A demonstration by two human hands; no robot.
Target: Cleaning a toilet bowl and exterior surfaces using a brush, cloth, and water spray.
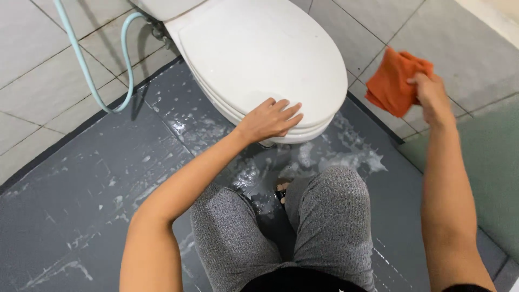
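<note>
- Left hand (pixel 268 120) lies flat, fingers spread and unclenched, on the front edge of the closed toilet lid (pixel 259 51); it presses on the lid and grips nothing.
- Right hand (pixel 431 94) is raised off to the side, well apart from the bowl, fingers closed around a bunched orange cloth (pixel 394 81), which hangs in the air over the tiles.
- Toilet: white, lid down, surface glossy with a few small wet flecks; front rim just above the person's knees.
- Step in hand, as I judge it: wiping the outside of the toilet, with one hand steadying on the lid and the cloth lifted clear between passes.
- Next move would call for bringing the cloth down onto the lid or rim, and shifting the flat hand so it does not block the stroke; footing needs care.
- Dark grey floor mat (pixel 81 200) is streaked with white suds and puddles, thickest just under the bowl's front.
- Pale blue spray hose (pixel 89 75) loops down the tiled wall beside the tank.
- Grey speckled trousers (pixel 330 216) fill the lower centre.
- Packages, labels, signs: none visible.
</note>
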